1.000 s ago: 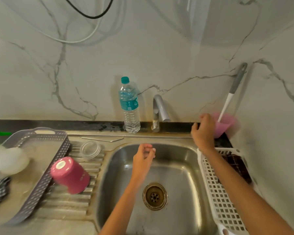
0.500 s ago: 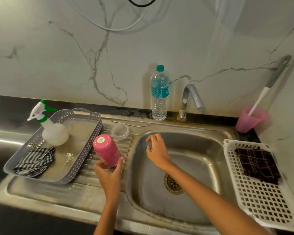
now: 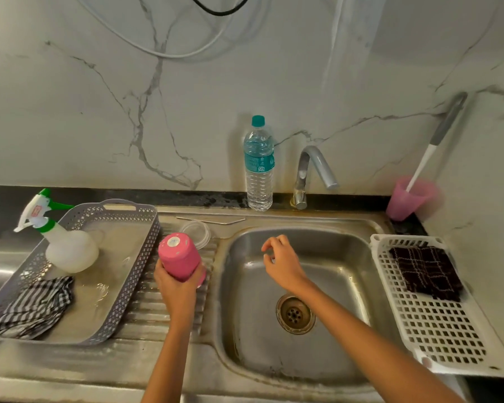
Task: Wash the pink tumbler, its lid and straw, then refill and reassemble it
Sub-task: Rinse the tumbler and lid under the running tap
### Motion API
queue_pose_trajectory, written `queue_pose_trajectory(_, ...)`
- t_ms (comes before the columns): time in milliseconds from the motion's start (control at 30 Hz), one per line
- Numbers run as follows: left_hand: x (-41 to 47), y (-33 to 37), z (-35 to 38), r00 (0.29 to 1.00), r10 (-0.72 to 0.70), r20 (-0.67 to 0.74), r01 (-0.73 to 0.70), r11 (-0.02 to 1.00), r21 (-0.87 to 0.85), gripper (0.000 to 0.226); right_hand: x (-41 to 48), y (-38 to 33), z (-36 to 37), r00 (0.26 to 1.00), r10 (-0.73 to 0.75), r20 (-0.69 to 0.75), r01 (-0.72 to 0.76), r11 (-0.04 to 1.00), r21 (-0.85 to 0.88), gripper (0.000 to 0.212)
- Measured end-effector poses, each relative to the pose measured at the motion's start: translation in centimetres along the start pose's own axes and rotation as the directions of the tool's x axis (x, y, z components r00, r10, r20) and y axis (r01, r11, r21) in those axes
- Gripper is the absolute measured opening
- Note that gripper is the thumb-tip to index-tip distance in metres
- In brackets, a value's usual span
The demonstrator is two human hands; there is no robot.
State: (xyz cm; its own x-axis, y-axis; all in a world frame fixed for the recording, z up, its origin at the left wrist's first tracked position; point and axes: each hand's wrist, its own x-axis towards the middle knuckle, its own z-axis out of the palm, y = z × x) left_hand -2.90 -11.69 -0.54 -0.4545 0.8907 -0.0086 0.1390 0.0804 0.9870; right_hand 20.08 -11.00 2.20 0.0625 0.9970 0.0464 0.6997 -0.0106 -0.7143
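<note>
The pink tumbler [image 3: 179,255] is upside down over the ribbed draining board, its base toward me. My left hand [image 3: 176,282] grips it round the lower part. Behind it lies the clear lid [image 3: 197,229] flat on the draining board. The metal straw [image 3: 213,220] lies along the back ledge of the sink. My right hand [image 3: 282,263] hovers over the sink basin [image 3: 326,257] with fingers loosely curled, holding nothing. A water bottle [image 3: 259,167] with a teal cap stands by the tap [image 3: 312,170].
A grey tray [image 3: 134,274] at left holds a spray bottle [image 3: 67,245] and a striped cloth [image 3: 32,308]. A white basket [image 3: 437,324] at right holds a dark cloth [image 3: 425,271]. A pink cup [image 3: 408,199] with a brush stands in the back right corner.
My left hand went from the sink to the tumbler and took hold of it. My right hand left the pink cup and came over the basin. The view swung left.
</note>
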Motion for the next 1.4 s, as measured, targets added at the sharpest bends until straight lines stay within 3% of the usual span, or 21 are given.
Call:
queue_pose_trajectory(133, -1.3, 0.9, 2.7, 0.983, 0.01, 0.184, 0.004, 0.997, -0.073, 0.086, 1.8, 1.8, -3.0, 0.994, 0.072, -0.087, -0.071, 0.997, 0.014, 0.014)
queue_pose_trajectory(300, -3.2, 2.3, 7.8, 0.896, 0.038, 0.442, -0.007, 0.997, -0.071, 0.078, 5.5, 3.1, -7.4, 0.96, 0.179, -0.217, -0.169, 0.983, 0.067, 0.044)
queue_pose_trajectory(467, -2.6, 2.9, 12.3, 0.829, 0.077, 0.554, -0.082, 0.997, -0.016, 0.081, 8.4, 3.1, -9.2, 0.961, 0.221, -0.166, -0.207, 0.973, 0.099, 0.053)
queue_pose_trajectory(767, -1.3, 2.4, 16.2, 0.796, 0.027, 0.605, -0.105, 0.99, 0.094, 0.093, 8.7, 4.3, -7.9, 0.97, 0.186, -0.16, -0.166, 0.978, 0.13, 0.064)
queue_pose_trajectory(1033, -1.6, 1.6, 17.3, 0.784, -0.01, 0.621, -0.114, 0.981, 0.159, 0.102, 8.5, 4.5, -7.6, 0.998, 0.061, 0.015, -0.063, 0.983, 0.17, 0.067)
queue_pose_trajectory(1167, -1.4, 0.4, 17.4, 0.768, -0.044, 0.639, -0.131, 0.966, 0.224, 0.102, 6.0, 4.2, -7.3, 0.983, 0.183, -0.02, -0.178, 0.974, 0.141, 0.049)
queue_pose_trajectory(1300, -2.2, 0.8, 17.6, 0.729, -0.063, 0.681, -0.169, 0.948, 0.268, 0.099, 2.4, 4.8, -5.7, 0.965, 0.206, -0.159, -0.146, 0.934, 0.326, 0.036)
queue_pose_trajectory(1400, -3.2, 1.5, 17.9, 0.697, -0.062, 0.714, -0.216, 0.931, 0.293, 0.107, 0.9, 5.4, -5.4, 0.97, 0.18, -0.161, -0.14, 0.963, 0.231, 0.04)
